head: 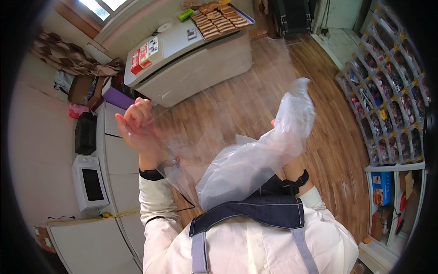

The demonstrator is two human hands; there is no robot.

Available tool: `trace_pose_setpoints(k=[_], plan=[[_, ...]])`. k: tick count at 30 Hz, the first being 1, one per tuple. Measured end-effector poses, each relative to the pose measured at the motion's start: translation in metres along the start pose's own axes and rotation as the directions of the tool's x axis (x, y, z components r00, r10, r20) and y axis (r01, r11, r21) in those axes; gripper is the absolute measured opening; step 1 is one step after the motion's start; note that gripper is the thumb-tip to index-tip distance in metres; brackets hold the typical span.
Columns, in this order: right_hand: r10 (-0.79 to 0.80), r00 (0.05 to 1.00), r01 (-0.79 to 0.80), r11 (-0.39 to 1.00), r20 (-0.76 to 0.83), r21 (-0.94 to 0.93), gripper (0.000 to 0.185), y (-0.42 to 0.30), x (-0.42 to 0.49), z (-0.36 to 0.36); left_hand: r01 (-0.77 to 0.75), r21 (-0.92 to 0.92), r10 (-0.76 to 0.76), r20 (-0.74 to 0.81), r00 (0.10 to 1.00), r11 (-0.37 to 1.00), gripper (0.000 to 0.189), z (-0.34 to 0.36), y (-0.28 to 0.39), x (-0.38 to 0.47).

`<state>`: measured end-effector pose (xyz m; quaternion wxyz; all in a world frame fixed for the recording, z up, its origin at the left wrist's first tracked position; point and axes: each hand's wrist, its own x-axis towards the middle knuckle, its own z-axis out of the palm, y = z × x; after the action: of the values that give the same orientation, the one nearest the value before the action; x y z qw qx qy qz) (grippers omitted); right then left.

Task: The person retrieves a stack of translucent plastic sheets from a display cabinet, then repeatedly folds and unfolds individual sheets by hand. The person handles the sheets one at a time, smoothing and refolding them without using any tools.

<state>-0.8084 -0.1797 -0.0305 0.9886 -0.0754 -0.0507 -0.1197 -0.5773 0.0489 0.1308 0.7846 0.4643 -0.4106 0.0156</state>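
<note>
A large, thin, clear plastic bag or film [226, 178] spreads between my hands and hangs in front of my dark apron [253, 209]. My left hand [135, 125] is raised with curled fingers, and the clear plastic runs from it across the floor view. On the other side, my right hand [285, 140] grips a bunched, cloudy part of the plastic, which sticks up past the fingers. Folds of it cover most of that hand, so its fingers show only faintly. Motion blur and transparency hide where the sheet's edges run.
Ahead stands a white table [171, 51] bearing a tray of bread slices [219, 20] and a red-and-white box [140, 61]. A microwave [90, 183] and black case [85, 133] sit on the left counter. Clear drawer bins [386, 92] line the right, above a white shelf [395, 167].
</note>
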Motion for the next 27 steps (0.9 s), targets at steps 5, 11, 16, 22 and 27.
trace_pose_setpoints(k=[5,11,16,22,27], plan=[[-0.08,0.964,0.055,0.993,-0.254,-0.103,0.056,-0.032,-0.073,-0.038,0.124,0.057,-0.116,-0.136,0.984,0.991,0.051,-0.018,-0.028,-0.004],[-0.201,0.62,-0.266,0.856,-0.758,-0.444,0.023,-0.081,-0.198,-0.162,0.328,0.369,-0.212,-0.321,0.923,0.87,0.05,-0.043,-0.074,0.004],[-0.439,0.05,0.089,0.897,-0.897,-0.434,0.039,-0.153,-0.366,-0.228,0.52,-0.011,-0.477,-0.416,0.774,0.854,0.049,-0.074,-0.111,0.02],[-0.628,-0.288,-0.048,0.763,-0.723,-0.644,0.04,-0.136,-0.362,-0.248,0.613,0.065,-0.566,-0.318,0.761,0.788,0.052,-0.051,-0.184,0.034],[-0.444,0.358,-0.582,0.582,-0.822,-0.568,0.042,-0.094,-0.193,-0.206,0.579,0.122,-0.545,-0.229,0.807,0.806,0.05,-0.023,-0.258,0.059]])
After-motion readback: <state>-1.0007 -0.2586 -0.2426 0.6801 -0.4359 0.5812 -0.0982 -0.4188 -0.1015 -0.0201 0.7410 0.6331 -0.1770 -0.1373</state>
